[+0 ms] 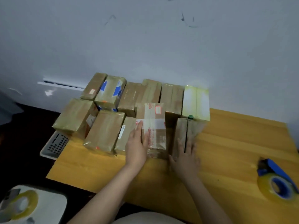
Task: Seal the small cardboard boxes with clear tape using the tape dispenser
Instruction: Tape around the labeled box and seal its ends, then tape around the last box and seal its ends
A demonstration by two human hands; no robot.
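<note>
Stock on yellow wooden table [242,143]: small brown cardboard boxes [104,130], taped over, eleven by my count, six in the back row and five in front. One back-row box [111,92] carries blue patches; the pale end box [196,102] is edged in yellowish tape. Front-centre box [152,126]: crossed white tape strips with red print, plus a red-bordered sticker [158,109]; none of the writing is legible. My left hand [136,146] lies flat against this box's left side, fingers straight and together. My right hand [184,160], blurred, has fingers spread against the neighbouring brown box [181,135]. Blue tape dispenser [276,181], one, loaded with a clear yellowish roll, rests on the table at far right, well apart from both hands. Second tape roll [21,204], one, sits on a white surface at lower left. Grey perforated basket [55,144], one, beside the table's left edge.
</note>
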